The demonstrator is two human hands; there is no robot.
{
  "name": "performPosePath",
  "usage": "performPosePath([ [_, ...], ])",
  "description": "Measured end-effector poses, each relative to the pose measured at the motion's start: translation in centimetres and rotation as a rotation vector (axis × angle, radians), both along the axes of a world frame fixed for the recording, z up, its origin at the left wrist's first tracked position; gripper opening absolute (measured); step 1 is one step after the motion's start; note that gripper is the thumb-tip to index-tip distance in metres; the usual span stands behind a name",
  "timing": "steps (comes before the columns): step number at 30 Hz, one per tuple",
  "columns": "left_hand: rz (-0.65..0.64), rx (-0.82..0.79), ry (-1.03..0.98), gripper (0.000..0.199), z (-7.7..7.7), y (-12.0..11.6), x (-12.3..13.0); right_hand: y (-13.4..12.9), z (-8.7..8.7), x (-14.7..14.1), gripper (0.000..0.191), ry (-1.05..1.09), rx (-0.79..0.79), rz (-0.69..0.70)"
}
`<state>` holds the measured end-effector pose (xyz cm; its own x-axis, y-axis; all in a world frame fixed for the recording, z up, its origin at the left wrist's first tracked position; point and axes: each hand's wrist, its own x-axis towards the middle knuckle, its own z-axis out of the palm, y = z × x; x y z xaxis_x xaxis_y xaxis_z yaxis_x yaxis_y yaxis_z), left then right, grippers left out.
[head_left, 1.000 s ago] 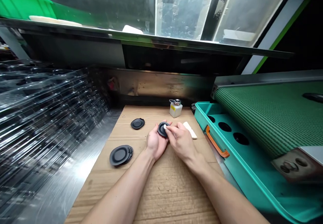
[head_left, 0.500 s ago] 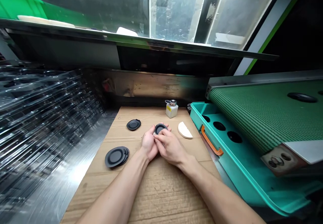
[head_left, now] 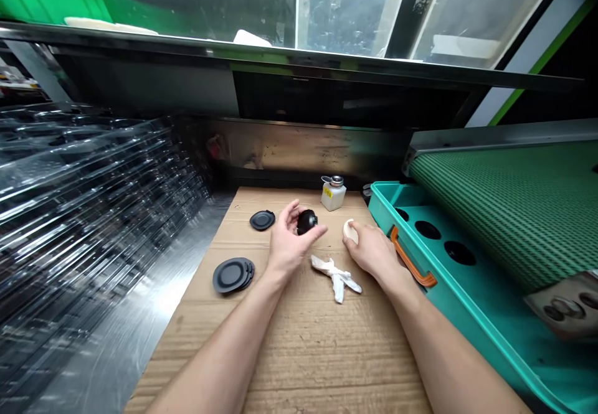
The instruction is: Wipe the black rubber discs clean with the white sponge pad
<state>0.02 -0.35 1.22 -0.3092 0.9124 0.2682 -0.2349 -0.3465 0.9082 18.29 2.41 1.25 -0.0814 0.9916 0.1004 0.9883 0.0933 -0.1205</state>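
Observation:
My left hand (head_left: 288,246) is curled around a small black round part (head_left: 307,221), tipped on edge above the cardboard (head_left: 299,352). To the right, my right hand (head_left: 374,249) grips a white half-round pad (head_left: 349,231), its fingers covering much of it. Between my forearms lies a crumpled strip of white cloth-like material (head_left: 337,277). A single black round part with a tab (head_left: 262,220) rests left of my left hand. Closer to me is a small overlapping pile of black round parts (head_left: 232,276).
A small white bottle with a metal cap (head_left: 333,195) stands at the cardboard's back edge. On the right, a teal bin (head_left: 439,305) with an orange handle (head_left: 411,258) sits beside a green conveyor belt (head_left: 509,196). Clear plastic trays (head_left: 93,202) are stacked at left.
My hands have come apart; the right has moved right onto the white pad. The black part stays in my left hand, now tilted. The white crumpled strip has come into sight below them.

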Motion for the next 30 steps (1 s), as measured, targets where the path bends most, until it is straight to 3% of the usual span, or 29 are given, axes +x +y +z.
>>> performPosePath([
  [3,0.127,0.232,0.507,0.090,0.2,-0.9,0.5,0.5,-0.4,0.1,0.040,0.043,0.025,0.035],
  [6,0.202,0.353,0.753,0.096,0.0,-1.2,0.6,0.6,-0.7,0.0,0.040,0.045,0.051,0.048],
  [12,0.262,0.357,0.837,0.097,-0.5,-0.9,0.4,0.4,-1.2,0.0,0.040,0.028,0.077,0.055],
  [18,0.241,0.311,0.818,0.096,-0.4,-1.1,0.4,0.4,-1.0,-0.1,0.040,0.028,0.078,0.052],
  [21,0.177,0.262,0.716,0.088,-0.3,-1.3,0.7,0.4,-1.1,0.0,0.040,0.052,0.103,0.065],
  [23,0.088,0.185,0.544,0.064,-0.2,-1.2,0.9,0.6,-1.2,0.1,0.041,0.107,0.123,0.069],
  [25,-0.018,0.029,0.281,0.038,-0.3,-0.9,1.0,0.6,-1.3,0.0,0.041,0.209,0.155,0.082],
  [30,-0.141,-0.406,-0.434,0.028,-0.6,0.5,-0.2,-0.3,-0.8,-1.8,0.040,0.593,0.266,0.227],
])
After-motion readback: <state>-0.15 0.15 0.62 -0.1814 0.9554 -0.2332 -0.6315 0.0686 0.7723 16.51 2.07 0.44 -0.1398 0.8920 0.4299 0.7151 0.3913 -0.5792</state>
